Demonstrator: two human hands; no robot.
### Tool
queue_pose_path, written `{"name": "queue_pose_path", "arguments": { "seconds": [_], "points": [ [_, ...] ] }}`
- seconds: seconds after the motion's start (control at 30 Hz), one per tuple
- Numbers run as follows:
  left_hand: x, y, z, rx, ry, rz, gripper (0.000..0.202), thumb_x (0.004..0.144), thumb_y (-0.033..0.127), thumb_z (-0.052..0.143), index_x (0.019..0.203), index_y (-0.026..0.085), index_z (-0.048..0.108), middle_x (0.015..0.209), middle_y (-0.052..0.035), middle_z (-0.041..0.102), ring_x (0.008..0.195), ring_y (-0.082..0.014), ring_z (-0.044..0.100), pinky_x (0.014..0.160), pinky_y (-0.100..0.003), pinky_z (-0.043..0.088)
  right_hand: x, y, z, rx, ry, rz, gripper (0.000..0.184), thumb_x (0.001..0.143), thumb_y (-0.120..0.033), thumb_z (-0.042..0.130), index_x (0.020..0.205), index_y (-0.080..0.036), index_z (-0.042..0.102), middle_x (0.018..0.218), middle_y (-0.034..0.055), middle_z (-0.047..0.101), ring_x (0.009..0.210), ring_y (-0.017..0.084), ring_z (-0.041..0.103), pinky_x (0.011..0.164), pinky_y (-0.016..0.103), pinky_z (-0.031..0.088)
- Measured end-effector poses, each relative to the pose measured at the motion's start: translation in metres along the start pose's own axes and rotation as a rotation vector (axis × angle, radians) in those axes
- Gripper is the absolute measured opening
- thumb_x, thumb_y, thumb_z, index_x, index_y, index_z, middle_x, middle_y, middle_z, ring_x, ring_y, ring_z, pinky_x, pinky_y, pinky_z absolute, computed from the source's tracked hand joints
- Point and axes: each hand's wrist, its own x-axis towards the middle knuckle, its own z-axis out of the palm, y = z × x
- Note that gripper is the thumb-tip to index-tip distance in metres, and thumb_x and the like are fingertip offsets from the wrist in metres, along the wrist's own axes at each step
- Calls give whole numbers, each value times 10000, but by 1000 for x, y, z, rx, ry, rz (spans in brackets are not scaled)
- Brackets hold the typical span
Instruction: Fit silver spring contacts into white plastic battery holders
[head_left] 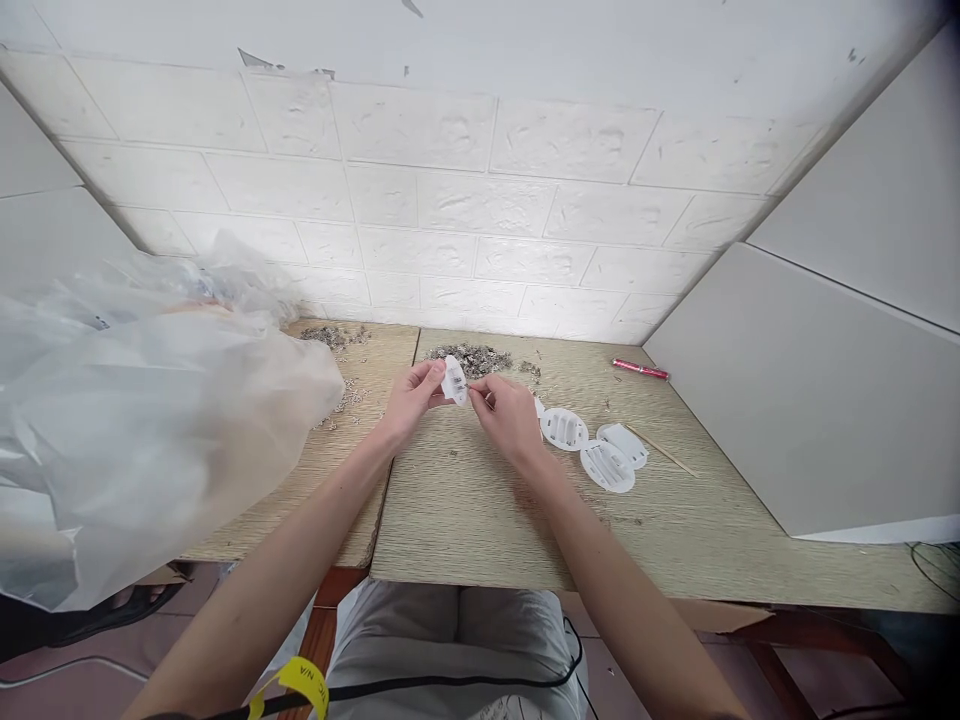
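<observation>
My left hand (414, 398) grips a small white plastic battery holder (454, 380) between thumb and fingers, raised over the table and tilted towards me. At its right edge, my right hand (506, 412) is closed in a pinch; a tiny dark piece, perhaps a metal contact, shows at the fingertips, too small to make out. Just behind both hands lies a heap of small metal pieces (476, 358). To the right of my right hand, white oval battery holders lie on the table, one with long slots (564, 428), another (607, 466) nearer me, and a smoother white piece (624, 445).
A large translucent plastic bag (165, 420) bulges over the left table. More metal pieces (334, 337) are scattered beside it. A thin wooden stick (661, 450) and a red pen (640, 370) lie at right. White panels and a brick-patterned wall (420, 200) enclose the table (465, 520).
</observation>
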Motion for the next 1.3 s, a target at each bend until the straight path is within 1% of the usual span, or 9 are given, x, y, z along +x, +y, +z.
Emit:
{"name": "queue_pose_path", "arguments": {
  "seconds": [0.17,0.37,0.6,0.77,0.87,1.0,1.1,1.2,1.3],
  "points": [
    [-1,2,1,10,-1,-4,507,654,606,739,814,132,657,864,-93,715,821,-220,684,816,-408,568,-1,0,0,-61,11,-27,161,900,-158,501,815,-179,637,821,43,692,700,164,587,609,261,366],
    [-2,3,2,21,21,-8,492,659,585,746,824,127,675,823,-86,712,774,-205,682,812,-412,572,-2,-2,0,-114,9,-12,166,911,-175,497,826,-184,640,842,44,688,696,164,582,586,259,331],
    [-2,2,3,41,40,1,490,662,583,744,835,127,692,831,-94,714,785,-220,685,818,-436,567,-3,-3,-1,-159,7,-28,189,927,-203,478,816,-190,630,829,54,672,674,168,558,564,264,298],
    [-4,2,5,84,73,19,465,659,575,749,803,136,703,848,-93,714,765,-198,667,800,-404,569,-3,-4,0,-185,-6,-46,200,933,-202,467,807,-190,623,790,50,643,633,158,517,556,263,280],
    [-6,3,8,113,89,45,436,648,541,773,814,142,718,884,-91,713,778,-187,656,783,-379,568,-3,-4,1,-155,-6,-38,211,929,-176,456,787,-185,611,788,50,636,633,156,511,565,263,291],
    [-8,2,10,109,87,47,442,622,492,810,895,153,734,903,-86,720,766,-175,650,771,-373,561,-2,-1,1,-42,14,-26,185,898,-130,470,769,-178,593,790,51,639,679,164,540,604,261,337],
    [-8,0,10,93,77,61,438,615,487,815,899,163,737,923,-86,724,772,-177,652,766,-369,555,0,0,-1,18,17,-24,175,872,-112,484,744,-181,582,768,46,636,689,168,548,623,262,361],
    [-8,-1,11,81,78,67,437,614,490,815,901,170,738,941,-87,724,785,-187,658,772,-379,551,0,0,-2,28,1,-27,178,864,-112,486,729,-187,574,755,42,630,680,168,547,625,263,366],
    [-8,-1,12,62,89,63,443,600,496,821,887,168,737,921,-84,722,773,-182,657,768,-380,553,0,-1,-2,-7,-12,-37,190,877,-123,475,726,-190,569,756,45,626,674,170,540,620,266,358]
  ]
}}
